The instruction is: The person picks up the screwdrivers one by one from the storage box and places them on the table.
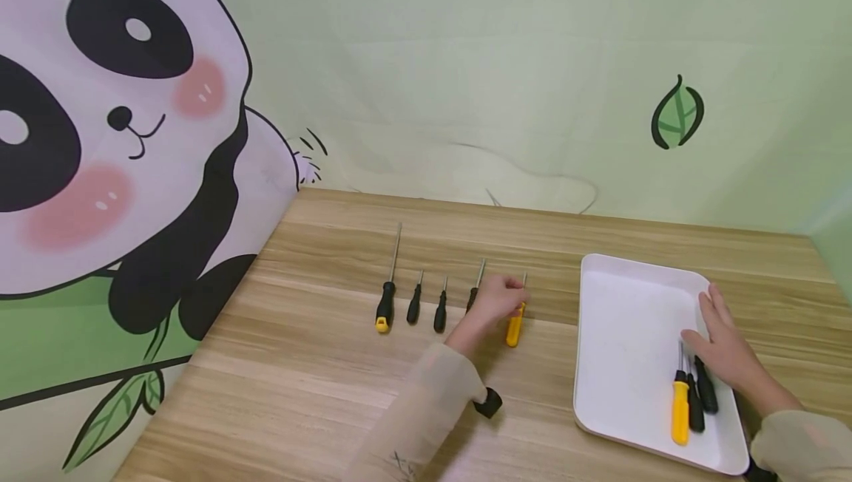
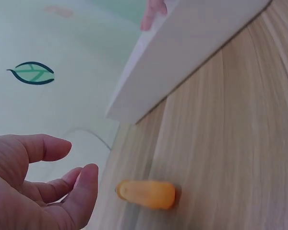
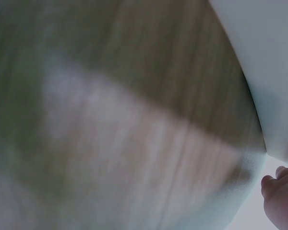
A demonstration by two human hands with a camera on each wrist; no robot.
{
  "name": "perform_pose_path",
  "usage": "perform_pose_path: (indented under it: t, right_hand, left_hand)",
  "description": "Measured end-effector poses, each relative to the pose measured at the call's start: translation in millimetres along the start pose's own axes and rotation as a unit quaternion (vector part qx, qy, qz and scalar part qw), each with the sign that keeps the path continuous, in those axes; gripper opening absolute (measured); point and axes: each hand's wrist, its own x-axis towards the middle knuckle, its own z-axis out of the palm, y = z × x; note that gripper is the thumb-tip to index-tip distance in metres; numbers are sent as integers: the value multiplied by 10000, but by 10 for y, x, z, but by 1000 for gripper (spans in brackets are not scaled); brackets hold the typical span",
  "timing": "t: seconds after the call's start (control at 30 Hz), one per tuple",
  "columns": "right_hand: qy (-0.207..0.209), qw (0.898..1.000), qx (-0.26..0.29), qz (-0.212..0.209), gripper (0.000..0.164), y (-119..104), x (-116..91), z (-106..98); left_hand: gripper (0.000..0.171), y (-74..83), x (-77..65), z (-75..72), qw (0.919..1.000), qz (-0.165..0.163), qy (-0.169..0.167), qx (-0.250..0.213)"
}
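Head view: yellow screwdriver point(image 1: 515, 330) on the table point(image 1: 299, 408), just beside the left hand point(image 1: 491, 304).
Left hand: thumb and fingers curved with a gap, gripping nothing.
Right hand point(image 1: 725, 347): fingers extended, at the right rim of the white tray point(image 1: 626, 334).
Screwdriver pick-up: probably best pinched mid-handle, clear of the neighbouring black screwdriver point(image 1: 472, 298).

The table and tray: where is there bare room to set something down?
Bare: the table left of the screwdriver row, the strip between its yellow-handled screwdriver and the white tray, and the tray's left half. Crowded: the row's right end, around the left hand, and the tray's near right corner, where three screwdrivers lie by the right hand.
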Motion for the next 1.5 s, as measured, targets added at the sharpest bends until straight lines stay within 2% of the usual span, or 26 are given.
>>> perform_pose_path:
  t: [0.5, 1.0, 1.23, 1.5]
  right_hand:
    - [34, 10000, 25, -6, 67, 1, 8, 2]
    - [81, 10000, -33, -10, 67, 23, 12, 16]
    - [85, 10000, -41, -26, 67, 32, 2, 18]
    - [59, 10000, -17, 39, 67, 16, 16, 10]
  left_hand:
    - [27, 104, -118, 134, 9954, -75, -725, -625]
    - [29, 123, -183, 362, 9811, 105, -1303, -1426]
    - [29, 138, -233, 466, 9753, -21, -1567, -1556]
    - [25, 172, -315, 597, 9791, -125, -1561, -1299]
